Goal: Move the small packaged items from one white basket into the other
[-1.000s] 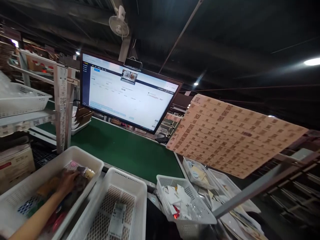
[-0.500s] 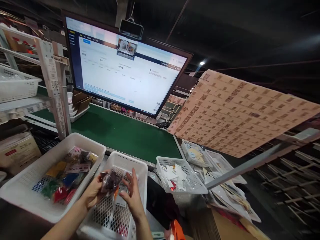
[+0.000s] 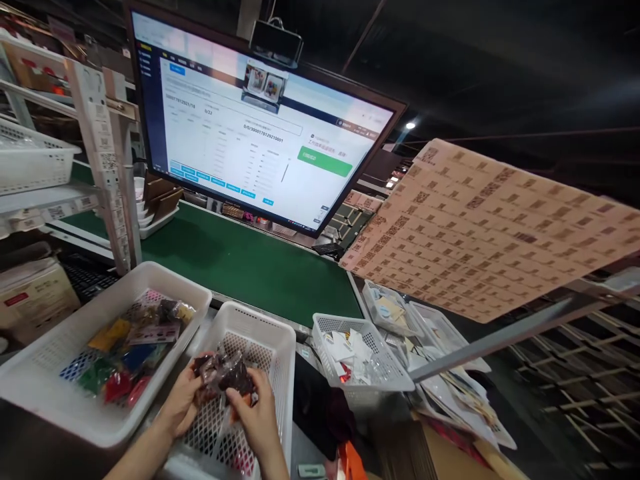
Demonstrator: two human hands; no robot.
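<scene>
Dark brown items in clear plastic bags (image 3: 229, 375) are held above the middle white basket (image 3: 286, 347). What the dark items are, I cannot make out. My left hand (image 3: 181, 400) grips them at the left side, fingers closed. My right hand (image 3: 256, 408) pinches the right side between thumb and fingers. A small orange piece shows just beside the right thumb. Left of my hands, a larger white basket (image 3: 45, 373) holds several bagged pieces in yellow, green, red, blue and brown, with a red bag (image 3: 118, 387) near its front.
A monitor (image 3: 240, 140) hangs over the green conveyor belt (image 3: 240, 257). A tilted board of printed codes (image 3: 500, 227) and its metal bar (image 3: 480, 340) stand at the right. Below is a basket of white papers (image 3: 320, 333). An orange object (image 3: 352, 461) lies near the front edge.
My right hand has moved in from the right and closed on the bagged dark items, which were in my left hand alone. The monitor now shows numbers and a green box.
</scene>
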